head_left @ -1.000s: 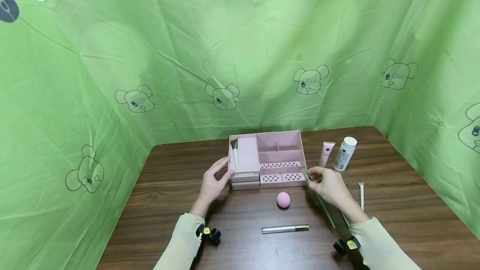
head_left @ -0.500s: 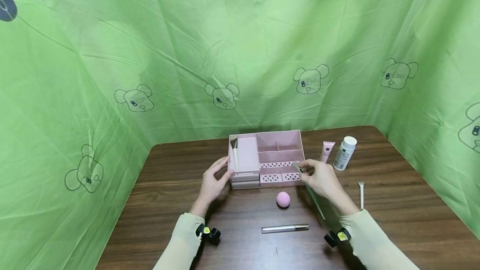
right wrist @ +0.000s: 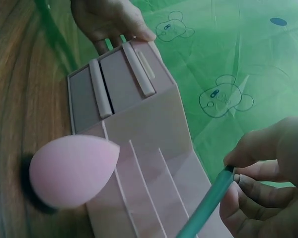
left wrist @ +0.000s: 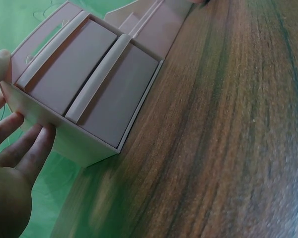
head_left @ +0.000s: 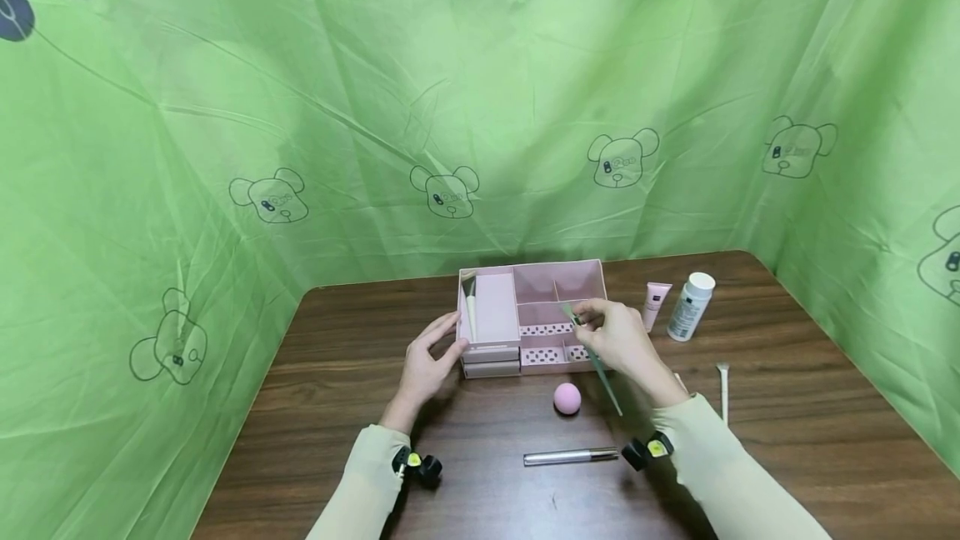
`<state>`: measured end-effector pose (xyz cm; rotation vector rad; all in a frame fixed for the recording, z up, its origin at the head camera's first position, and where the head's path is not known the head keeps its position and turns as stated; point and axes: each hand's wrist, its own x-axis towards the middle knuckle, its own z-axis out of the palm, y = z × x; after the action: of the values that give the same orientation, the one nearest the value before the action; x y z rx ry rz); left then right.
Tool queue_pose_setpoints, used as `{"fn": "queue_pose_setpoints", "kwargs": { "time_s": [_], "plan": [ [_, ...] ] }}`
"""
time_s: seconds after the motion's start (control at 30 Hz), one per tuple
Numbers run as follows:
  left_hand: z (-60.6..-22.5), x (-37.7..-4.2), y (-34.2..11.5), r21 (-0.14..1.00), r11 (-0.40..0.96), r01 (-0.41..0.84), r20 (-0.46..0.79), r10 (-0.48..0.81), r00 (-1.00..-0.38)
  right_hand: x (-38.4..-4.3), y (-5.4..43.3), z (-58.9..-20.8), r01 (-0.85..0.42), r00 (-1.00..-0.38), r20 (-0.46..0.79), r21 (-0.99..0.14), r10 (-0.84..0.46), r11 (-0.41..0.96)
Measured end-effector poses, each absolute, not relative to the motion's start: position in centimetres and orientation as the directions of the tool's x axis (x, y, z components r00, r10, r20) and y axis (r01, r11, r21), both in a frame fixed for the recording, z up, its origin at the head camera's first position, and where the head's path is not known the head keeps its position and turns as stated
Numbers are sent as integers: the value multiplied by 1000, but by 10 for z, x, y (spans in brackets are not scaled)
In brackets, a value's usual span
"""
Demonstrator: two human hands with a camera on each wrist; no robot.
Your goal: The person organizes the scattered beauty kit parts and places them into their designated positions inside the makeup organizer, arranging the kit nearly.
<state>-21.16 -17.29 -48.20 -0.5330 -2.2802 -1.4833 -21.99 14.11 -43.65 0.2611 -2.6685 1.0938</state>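
Observation:
A pink cosmetic organizer (head_left: 497, 319) stands on the table, with two drawers at its left front and stepped compartments at its right. My left hand (head_left: 426, 367) rests on its left end; in the left wrist view the straight fingers (left wrist: 36, 151) lie against the side wall and the thumb reaches the upper corner. My right hand (head_left: 621, 340) pinches a green makeup brush (head_left: 604, 378) near its bristles, above the right compartments, the handle slanting down toward me. A white-handled makeup brush (head_left: 471, 312) lies in the top left tray. In front sits a pink makeup sponge (head_left: 567, 399).
A silver pen-shaped item (head_left: 570, 457) lies near the front of the wooden table (head_left: 322, 407). At the right are a pink tube (head_left: 655, 305), a white bottle (head_left: 691, 307) and a thin white-handled brush (head_left: 723, 394). Green cloth (head_left: 525, 107) hangs behind and at the sides.
My right hand has moved left and farther away with the green brush, from the organizer's right edge to over its right compartments. My left hand has stayed put.

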Motion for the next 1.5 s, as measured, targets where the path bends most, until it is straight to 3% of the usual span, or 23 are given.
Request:
{"fn": "queue_pose_setpoints", "kwargs": {
  "time_s": [0.23, 1.0, 1.5],
  "plan": [
    [-513, -232, -180, 792, 367, 487, 491, 92, -867, -224, 126, -427, -272, -953, 292, -697, -85, 664],
    [-513, -231, -183, 788, 373, 490, 490, 101, -866, -238, 88, -403, -330, -934, 338, -701, -112, 633],
    [-512, -232, -183, 781, 373, 500, 500, 106, -860, -266, 60, -397, -336, -932, 346, -712, -108, 616]
  ]
}}
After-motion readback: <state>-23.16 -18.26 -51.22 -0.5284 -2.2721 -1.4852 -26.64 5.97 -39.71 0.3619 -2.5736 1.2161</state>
